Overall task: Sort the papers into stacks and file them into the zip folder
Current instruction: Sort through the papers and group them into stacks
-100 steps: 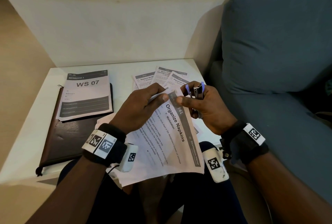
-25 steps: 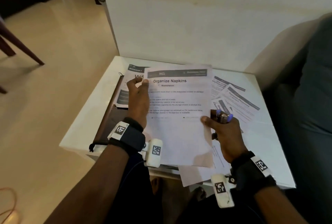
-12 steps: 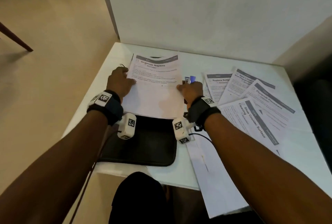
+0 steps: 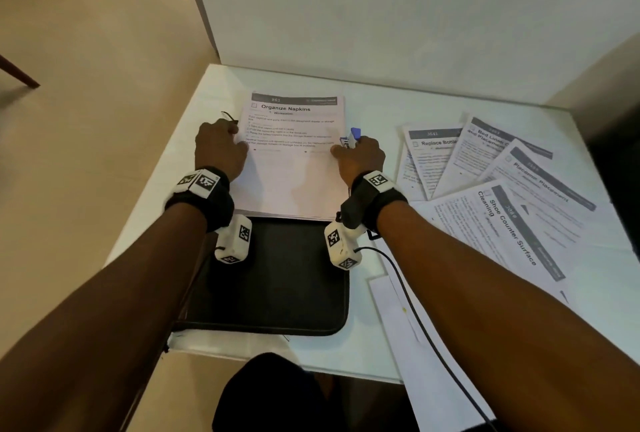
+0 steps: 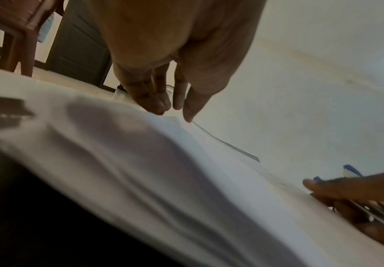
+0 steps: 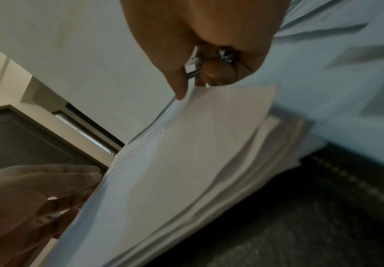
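Note:
A stack of papers (image 4: 294, 182), topped by the "Organize Napkins" sheet, lies on the far half of the black zip folder (image 4: 277, 286) on the white table (image 4: 381, 99). My left hand (image 4: 221, 151) is at the stack's left edge, its straight fingers (image 5: 161, 103) touching the paper. At the right edge is my right hand (image 4: 360, 157), with the thumb on the top sheet and the other fingers curled round a small blue-and-metal tool (image 4: 351, 137). In the right wrist view the stack (image 6: 186, 162) shows several uneven sheet edges.
Several printed sheets (image 4: 502, 189) lie fanned out on the table's right half. A blank sheet (image 4: 408, 327) hangs over the front edge. A wall stands right behind the table. Bare floor lies to the left.
One second ago both hands held the "Organize Napkins" sheet up in the air. It now lies flat on the stack on the folder, with a hand at each side edge.

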Available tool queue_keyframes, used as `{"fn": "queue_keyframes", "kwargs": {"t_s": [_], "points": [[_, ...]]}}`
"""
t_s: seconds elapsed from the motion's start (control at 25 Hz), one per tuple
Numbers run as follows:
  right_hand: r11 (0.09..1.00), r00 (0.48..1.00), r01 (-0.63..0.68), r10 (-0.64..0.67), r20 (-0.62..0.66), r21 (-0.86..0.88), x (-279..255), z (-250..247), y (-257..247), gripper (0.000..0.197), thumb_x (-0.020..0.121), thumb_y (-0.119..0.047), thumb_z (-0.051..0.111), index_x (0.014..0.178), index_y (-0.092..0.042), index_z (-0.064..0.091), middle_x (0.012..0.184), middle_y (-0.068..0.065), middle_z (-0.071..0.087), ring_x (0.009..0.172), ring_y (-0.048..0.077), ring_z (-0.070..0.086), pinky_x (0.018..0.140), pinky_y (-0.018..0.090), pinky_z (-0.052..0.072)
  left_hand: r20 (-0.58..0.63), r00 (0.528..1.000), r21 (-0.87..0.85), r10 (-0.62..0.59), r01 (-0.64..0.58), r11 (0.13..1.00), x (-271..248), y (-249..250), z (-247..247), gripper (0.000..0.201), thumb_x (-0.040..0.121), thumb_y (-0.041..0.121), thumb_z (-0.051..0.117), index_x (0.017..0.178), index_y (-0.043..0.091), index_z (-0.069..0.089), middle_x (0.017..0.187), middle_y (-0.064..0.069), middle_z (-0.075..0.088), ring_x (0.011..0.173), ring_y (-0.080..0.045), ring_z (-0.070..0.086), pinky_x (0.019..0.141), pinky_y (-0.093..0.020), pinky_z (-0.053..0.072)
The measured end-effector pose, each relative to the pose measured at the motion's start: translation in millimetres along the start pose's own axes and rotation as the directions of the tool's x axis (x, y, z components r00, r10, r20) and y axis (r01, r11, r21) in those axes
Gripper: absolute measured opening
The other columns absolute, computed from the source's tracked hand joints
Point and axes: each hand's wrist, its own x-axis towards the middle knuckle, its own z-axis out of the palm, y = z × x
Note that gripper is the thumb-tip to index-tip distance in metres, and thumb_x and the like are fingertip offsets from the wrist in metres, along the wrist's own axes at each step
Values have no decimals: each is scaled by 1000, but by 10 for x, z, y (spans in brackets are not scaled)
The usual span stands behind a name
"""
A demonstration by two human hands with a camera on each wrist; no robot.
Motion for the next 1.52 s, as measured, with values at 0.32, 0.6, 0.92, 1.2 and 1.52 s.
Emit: {"fn": "queue_keyframes", "kwargs": {"t_s": [0.32,0.6,0.92,1.2,1.52], "points": [[954,989,-129,144,-37,272,-747,-1058,335,54,90,-52,57,115,-5,64,113,6,65,101,26,59,88,35,44,58,981,-165,187,-176,971,-1454,888,150,21,88,21,69,108,18,69,130,-16,48,117,-40,56,108,-49,44],[940,961,-199,243,-134,278,-1075,-2723,1331,32,84,-45,55,96,-19,68,102,6,62,102,31,60,93,44,52,388,870,-176,304,-254,951,-2694,1664,879,17,88,22,73,104,22,71,124,-12,48,114,-38,58,106,-46,45],[846,976,-209,209,-55,-491,-1051,-3852,2303,43,77,-22,87,108,-1,68,107,13,69,86,25,62,73,30,47,461,830,-60,314,-324,944,-3082,2062,1258,35,98,20,61,132,13,56,141,-14,44,132,-35,41,109,-39,33],[791,964,-229,265,-19,-568,-982,-3754,2802,60,74,-30,89,119,-2,60,118,17,66,107,32,64,86,37,53,526,805,1,275,-324,946,-3106,2089,1495,36,99,21,60,134,14,55,143,-14,43,135,-34,37,108,-39,34],[847,991,-136,120,-65,-513,-933,-3606,2222,71,84,-38,75,140,-5,46,143,19,48,129,37,51,103,41,47,482,811,-43,332,-356,933,-3039,2150,1348,37,98,18,61,135,12,56,148,-15,42,138,-36,37,113,-39,29]]}}
